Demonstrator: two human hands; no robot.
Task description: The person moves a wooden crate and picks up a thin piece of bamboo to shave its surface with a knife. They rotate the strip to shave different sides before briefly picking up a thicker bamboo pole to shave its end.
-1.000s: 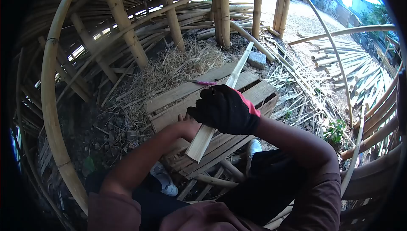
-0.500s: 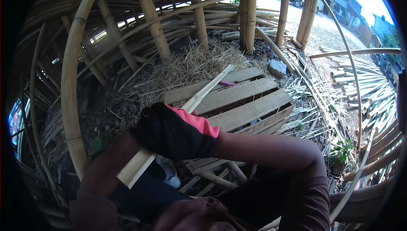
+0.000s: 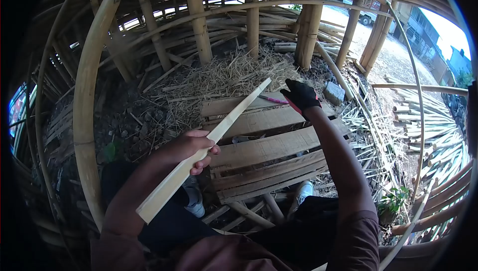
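Head view, and from the left: a thick bamboo pole [image 3: 85, 107] stands outward of the left hand, well apart from it. Now comes the bare left hand [image 3: 196, 150] itself, closed around a pale bamboo strip [image 3: 170, 184], thumb on top and fingers curled beneath. That strip runs slantwise through the grip, its broad end back over the left forearm, its narrow end out ahead of the fingers.

And how will it handle? Light, by the look of it, and stiff along its length, with perhaps a little spring toward the narrow tip. The smooth face could slide in a bare palm, and the long edges may well be sharp or splintery, so flat faces, near the middle, look the kinder place to hold; the thin end is likelier to flex or split.

Rightward, a slatted wooden crate [image 3: 266, 147] lies ahead of and between the hands. Onto its far side: a tool with a pink-purple handle [image 3: 275, 100], just beside the right hand's fingertips, contact impossible to call. There's the right hand [image 3: 300, 95], in a black-and-red glove, fingers parted, nothing visible in its grasp. Just beyond it, outward, sits a grey block [image 3: 333, 93]; well apart, farther right, cut bamboo lengths [image 3: 434, 134] lie heaped.
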